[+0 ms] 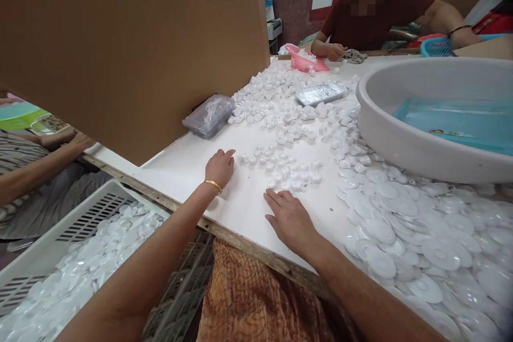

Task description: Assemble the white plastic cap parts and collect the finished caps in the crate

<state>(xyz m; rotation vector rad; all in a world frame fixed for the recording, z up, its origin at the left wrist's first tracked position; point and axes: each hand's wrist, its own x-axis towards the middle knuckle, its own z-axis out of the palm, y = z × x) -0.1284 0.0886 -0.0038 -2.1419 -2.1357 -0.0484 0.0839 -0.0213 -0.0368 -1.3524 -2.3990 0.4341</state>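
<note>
On the white tabletop (250, 203) rests my left hand (220, 166), a gold bangle at its wrist. Its visible fingers stretch out toward a loose group of small white plastic pieces (294, 171), and I see nothing held in them. My right hand (290, 219) lies palm down at the near side of that group, fingers spread, the fingertips at or touching the closest piece. Beyond the group, more small white pieces (276, 85) are heaped. Flat white plastic discs (385, 197) pile up to the right of my right hand.
A tall cardboard box (140, 53) blocks the left side. A big pale tub (425, 149) stands right. Two plastic-wrapped packs (210, 115) and a pink scoop (306, 61) lie farther back. A white crate (116, 192) of pieces sits lower left. Co-workers sit opposite and left.
</note>
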